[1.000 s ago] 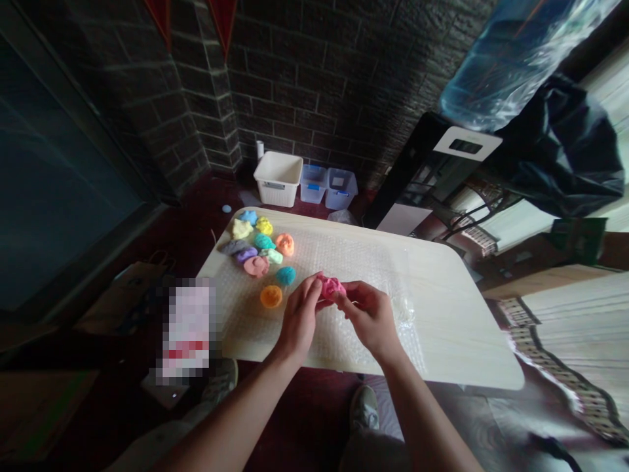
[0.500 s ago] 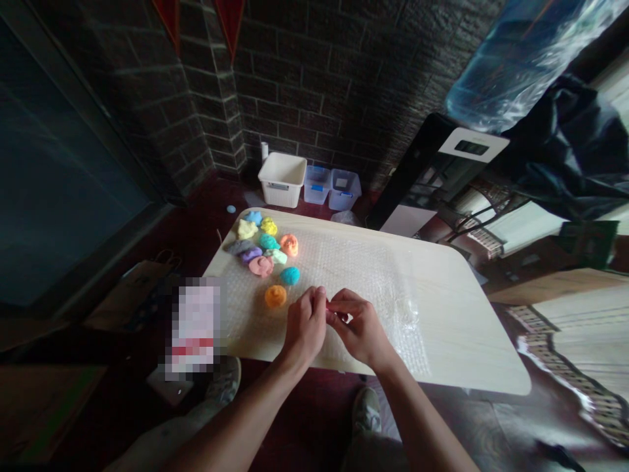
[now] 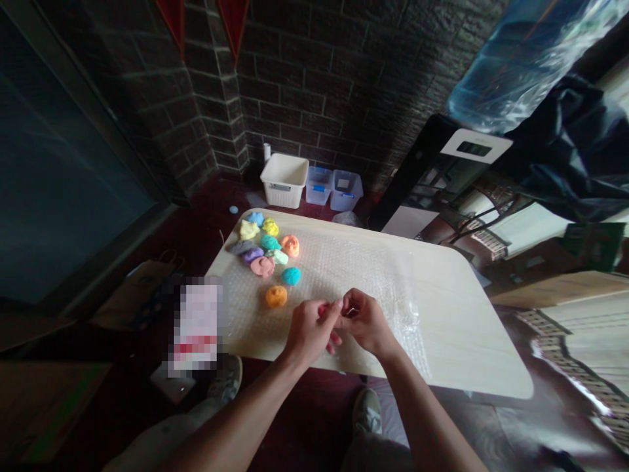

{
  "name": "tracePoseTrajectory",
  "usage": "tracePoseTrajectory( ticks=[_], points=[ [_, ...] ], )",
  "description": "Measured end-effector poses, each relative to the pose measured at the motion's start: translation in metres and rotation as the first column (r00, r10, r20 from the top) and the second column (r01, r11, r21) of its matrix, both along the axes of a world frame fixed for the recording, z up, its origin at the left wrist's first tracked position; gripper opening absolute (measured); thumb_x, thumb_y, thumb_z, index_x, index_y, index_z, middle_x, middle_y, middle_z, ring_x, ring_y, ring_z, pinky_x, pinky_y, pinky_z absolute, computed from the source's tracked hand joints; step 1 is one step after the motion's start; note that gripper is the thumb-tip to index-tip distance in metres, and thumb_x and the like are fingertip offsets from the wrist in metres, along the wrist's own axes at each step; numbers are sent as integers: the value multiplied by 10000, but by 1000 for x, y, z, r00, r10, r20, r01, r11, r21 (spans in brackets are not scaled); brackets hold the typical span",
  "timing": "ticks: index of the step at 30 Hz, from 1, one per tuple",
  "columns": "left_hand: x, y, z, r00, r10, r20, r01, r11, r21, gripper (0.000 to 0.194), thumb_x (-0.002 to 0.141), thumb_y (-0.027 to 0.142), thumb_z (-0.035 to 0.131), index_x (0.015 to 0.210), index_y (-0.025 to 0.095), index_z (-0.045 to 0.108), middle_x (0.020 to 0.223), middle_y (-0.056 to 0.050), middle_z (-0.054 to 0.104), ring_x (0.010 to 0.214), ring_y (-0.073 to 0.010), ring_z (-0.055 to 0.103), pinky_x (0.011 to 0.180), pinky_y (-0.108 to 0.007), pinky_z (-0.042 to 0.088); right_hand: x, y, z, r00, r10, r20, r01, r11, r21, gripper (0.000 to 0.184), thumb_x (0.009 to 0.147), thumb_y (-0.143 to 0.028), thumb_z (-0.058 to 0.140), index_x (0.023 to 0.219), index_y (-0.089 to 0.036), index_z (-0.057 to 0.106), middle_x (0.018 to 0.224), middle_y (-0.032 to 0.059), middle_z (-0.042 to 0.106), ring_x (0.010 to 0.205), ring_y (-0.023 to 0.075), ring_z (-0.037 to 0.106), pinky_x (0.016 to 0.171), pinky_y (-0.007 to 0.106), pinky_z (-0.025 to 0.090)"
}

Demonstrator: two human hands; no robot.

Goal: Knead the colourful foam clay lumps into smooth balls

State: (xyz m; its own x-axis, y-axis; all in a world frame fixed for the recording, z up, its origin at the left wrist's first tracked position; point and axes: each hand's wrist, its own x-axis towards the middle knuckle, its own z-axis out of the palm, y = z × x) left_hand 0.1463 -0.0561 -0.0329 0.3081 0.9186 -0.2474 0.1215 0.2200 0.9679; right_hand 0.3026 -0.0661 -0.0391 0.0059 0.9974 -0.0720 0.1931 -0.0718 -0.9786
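My left hand (image 3: 308,326) and my right hand (image 3: 366,320) meet over the near edge of a light wooden table (image 3: 457,314), fingers pinched together. Between them sits a lump of pink clay (image 3: 323,309), mostly hidden by the fingers. A sheet of bubble wrap (image 3: 354,262) covers the table under my hands. Several coloured clay shapes lie at the far left: an orange one (image 3: 276,296) nearest my left hand, a teal ball (image 3: 291,276), a pink piece (image 3: 262,266) and a yellow one (image 3: 269,227).
On the floor by the dark brick wall stand a white bin (image 3: 285,179) and two clear boxes (image 3: 334,189). A black stand with a white panel (image 3: 472,151) is at the right. My shoes (image 3: 366,410) show under the table.
The pink clay was in plain sight between my fingertips; my hands have come lower and closer together and now cover most of it.
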Motion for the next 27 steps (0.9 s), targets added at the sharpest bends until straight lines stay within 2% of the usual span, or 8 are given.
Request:
tracePoseTrajectory(
  ticks=[3, 7, 10, 12, 16, 20, 23, 27],
  points=[
    [1, -3, -2, 999, -35, -25, 36, 998, 46, 403, 954, 525, 567, 752, 191, 667, 584, -32, 656, 495, -200, 698, 385, -216, 420, 4, 1, 0, 978, -37, 203, 30, 999, 34, 486, 666, -489, 918, 707, -215, 519, 619, -46, 537, 558, 109, 454, 510, 239, 352],
    [0, -3, 2, 993, -33, -112, 47, 991, 128, 489, 929, 501, 624, 555, 211, 498, 455, 15, 511, 397, -129, 500, 430, -229, 283, 6, -1, 3, 899, -45, 436, 14, 997, 74, 403, 695, -440, 853, 662, -206, 527, 578, -48, 521, 547, 107, 434, 505, 237, 327],
    [-3, 0, 9, 983, 18, -181, 25, 973, 229, 564, 878, 478, 712, 497, 206, 399, 453, 35, 401, 469, -109, 353, 513, -279, 185, 4, -2, 8, 868, -72, 492, 24, 994, 104, 365, 701, -383, 840, 639, -200, 530, 573, -51, 502, 554, 105, 423, 520, 245, 312],
    [-5, 3, 14, 970, 46, -238, 27, 955, 296, 560, 898, 467, 695, 506, 205, 392, 467, 32, 400, 501, -115, 310, 548, -308, 167, 0, -3, 12, 869, -79, 489, 19, 992, 126, 355, 709, -353, 840, 634, -199, 529, 580, -55, 486, 561, 103, 417, 531, 251, 308],
    [-9, 9, 23, 948, 82, -306, 35, 933, 358, 498, 964, 472, 596, 554, 207, 504, 540, -21, 568, 533, -148, 430, 583, -322, 221, -10, -5, 22, 947, 49, 318, -82, 992, 93, 236, 781, -297, 800, 740, -193, 593, 653, -34, 547, 609, 125, 475, 566, 261, 368],
    [-16, 22, 22, 971, 163, -173, -127, 971, 202, 509, 957, 504, 578, 536, 218, 541, 533, -33, 565, 551, -174, 485, 600, -328, 271, -13, -6, 28, 981, 194, 0, -194, 981, 24, 174, 859, -299, 748, 970, -188, 672, 840, 25, 654, 741, 171, 577, 679, 298, 457],
    [-19, 31, 16, 973, 209, -102, -200, 975, 93, 562, 984, 533, 499, 503, 247, 445, 449, 14, 427, 470, -155, 414, 551, -318, 271, -8, -6, 28, 976, 108, -187, -104, 994, 30, 157, 929, -330, 670, 1012, -198, 692, 895, 43, 670, 778, 185, 595, 710, 317, 456],
    [-13, 31, 10, 976, 217, 32, -213, 972, -97, 560, 956, 615, 515, 537, 255, 425, 423, 52, 368, 381, -124, 362, 462, -288, 247, -4, -5, 25, 965, -67, -253, 94, 991, 94, 176, 967, -348, 619, 961, -199, 713, 854, 41, 661, 746, 186, 580, 688, 321, 440]
  ],
)
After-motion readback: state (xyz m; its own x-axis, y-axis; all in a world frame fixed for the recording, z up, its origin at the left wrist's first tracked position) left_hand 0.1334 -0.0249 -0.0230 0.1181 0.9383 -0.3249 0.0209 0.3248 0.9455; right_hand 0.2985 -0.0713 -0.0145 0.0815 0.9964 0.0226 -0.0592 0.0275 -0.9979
